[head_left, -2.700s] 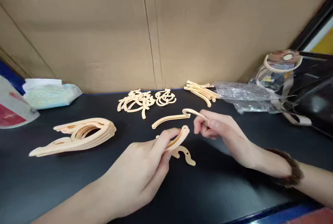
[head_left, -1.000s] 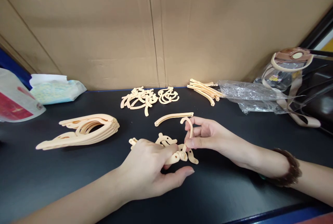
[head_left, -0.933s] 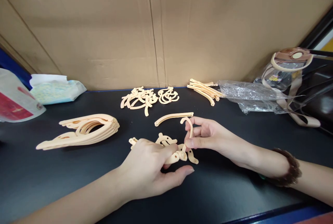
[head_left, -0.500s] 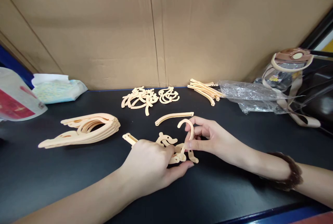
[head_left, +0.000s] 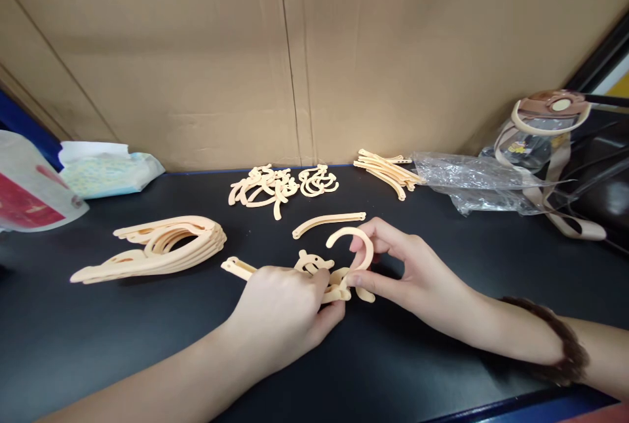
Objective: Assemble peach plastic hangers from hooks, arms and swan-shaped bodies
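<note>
My left hand (head_left: 282,315) lies palm down on the black table (head_left: 147,344), fingers closed on a flat pale wooden piece (head_left: 238,268) whose end sticks out to the left. My right hand (head_left: 407,272) pinches a curved hook-shaped wooden piece (head_left: 351,239) between thumb and fingers, its lower end meeting the piece under my left hand. A small curly wooden part (head_left: 312,260) lies between both hands. One loose curved strip (head_left: 327,221) rests just behind them.
A stack of assembled wooden hangers (head_left: 157,246) lies at the left. Heaps of small hooks (head_left: 280,186) and strips (head_left: 386,171) sit by the cardboard wall (head_left: 295,50). A clear plastic bag (head_left: 472,181) and a water bottle (head_left: 540,128) are at the right, packets (head_left: 105,166) at the left.
My right hand brought the hook piece down from mid-air to the piece my left hand holds and tilted it leftward. My left hand lowered its piece onto the table and flattened over it.
</note>
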A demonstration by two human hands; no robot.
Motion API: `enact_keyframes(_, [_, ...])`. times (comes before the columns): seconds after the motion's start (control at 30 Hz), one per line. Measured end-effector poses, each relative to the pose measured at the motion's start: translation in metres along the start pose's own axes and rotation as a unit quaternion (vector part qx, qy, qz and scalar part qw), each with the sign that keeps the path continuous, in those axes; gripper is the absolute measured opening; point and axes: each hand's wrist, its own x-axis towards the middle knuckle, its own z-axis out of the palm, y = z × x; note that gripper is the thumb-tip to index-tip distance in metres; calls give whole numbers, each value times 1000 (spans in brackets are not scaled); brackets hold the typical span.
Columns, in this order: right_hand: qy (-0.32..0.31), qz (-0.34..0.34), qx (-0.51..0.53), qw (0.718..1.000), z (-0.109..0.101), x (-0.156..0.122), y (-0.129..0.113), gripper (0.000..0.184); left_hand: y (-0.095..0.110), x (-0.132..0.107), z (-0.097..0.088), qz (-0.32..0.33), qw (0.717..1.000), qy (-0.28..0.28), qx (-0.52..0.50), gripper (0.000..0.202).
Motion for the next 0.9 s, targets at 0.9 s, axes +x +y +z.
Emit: enact_keyframes(0.9, [54,-94,-441,891,-48,25,40,18,-32,0,-8,-144,986,84,0,21])
